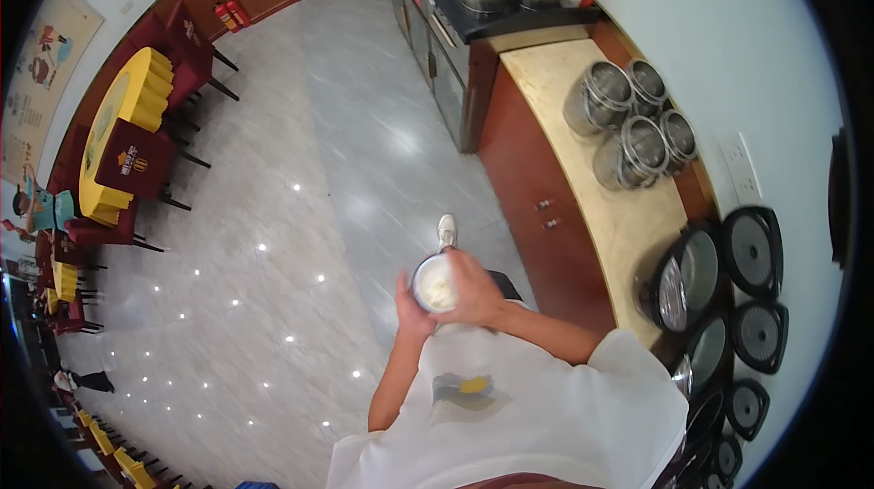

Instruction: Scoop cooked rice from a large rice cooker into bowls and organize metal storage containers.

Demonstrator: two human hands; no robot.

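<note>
A round bowl (435, 282) with a dark rim and white food in it, perhaps rice, is held in front of my body between both hands. My left hand (413, 311) cups the bowl's left and lower side. On the opposite side, my right hand (478, 292) wraps the rim and covers part of the contents. Some blur hides the exact grip of the fingers. Beyond the bowl, a white shoe (447, 231) shows on the tiled floor.
To the right, a cabinet with a pale top (546, 79) bears several metal buckets (631, 154) and black-rimmed pots (689, 277). Ahead stands a dark counter (478, 28) with more buckets. Dining chairs (140, 158) and a yellow-clothed table (147, 89) line the left. A distant person (85, 381) stands lower left.
</note>
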